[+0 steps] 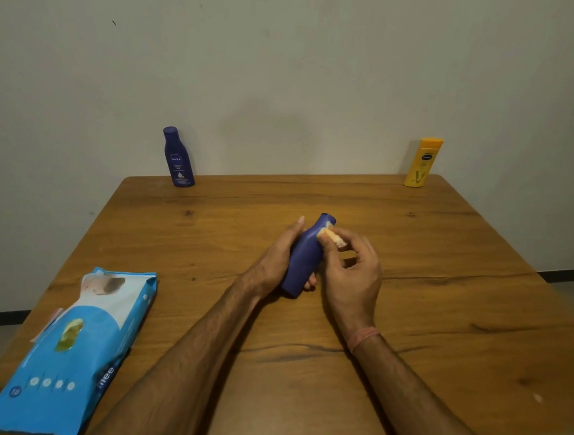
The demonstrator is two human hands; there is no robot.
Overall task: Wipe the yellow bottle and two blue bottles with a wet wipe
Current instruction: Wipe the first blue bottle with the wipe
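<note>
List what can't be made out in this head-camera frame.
- Held blue bottle: front label unseen, faces away; left hand covers its side.
- Wet wipe: mostly bunched inside right hand.
- Wipes pack: near end cut by bottom edge.
- Yellow bottle: print too small.

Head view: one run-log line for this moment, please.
left hand: holds blue bottle | right hand: presses wet wipe near its neck | other bottles: upright at back

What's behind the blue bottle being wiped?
The left hand holds the blue bottle from behind; beyond lies bare table. The bottle's far side is hidden.
</note>
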